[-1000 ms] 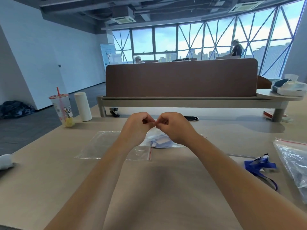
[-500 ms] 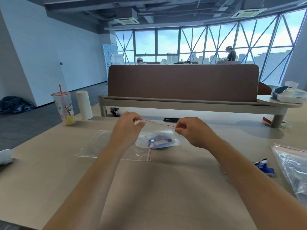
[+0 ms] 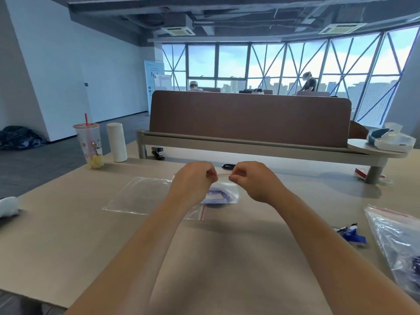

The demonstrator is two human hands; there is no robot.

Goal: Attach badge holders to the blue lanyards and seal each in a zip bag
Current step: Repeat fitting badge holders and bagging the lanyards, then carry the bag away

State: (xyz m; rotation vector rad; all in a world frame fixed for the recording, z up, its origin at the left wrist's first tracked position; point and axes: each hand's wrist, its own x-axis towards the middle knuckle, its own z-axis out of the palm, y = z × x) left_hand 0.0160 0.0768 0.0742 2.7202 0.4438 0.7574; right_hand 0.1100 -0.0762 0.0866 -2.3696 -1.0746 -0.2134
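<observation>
**Hands draw closer along the red seal**

On the tan table (image 3: 68, 246), what has changed for me since half a second ago is the gap between the hands. Then a long run of red strip stretched between them; now only a short piece shows. The left hand (image 3: 193, 178) and right hand (image 3: 252, 178) each pinch the red zip strip (image 3: 223, 175) with curled fingers, close together but not touching. The flat empty zip bag (image 3: 141, 194) lies where it did, partly under the left wrist. The small zip bag (image 3: 227, 192) hangs from the strip between the hands, clear and crumpled. I cannot tell whether its bottom touches the table. Inside it sit a folded blue lanyard (image 3: 218, 192) and a pale badge holder (image 3: 216, 197). A loose lanyard (image 3: 351, 234) lies far right.
</observation>
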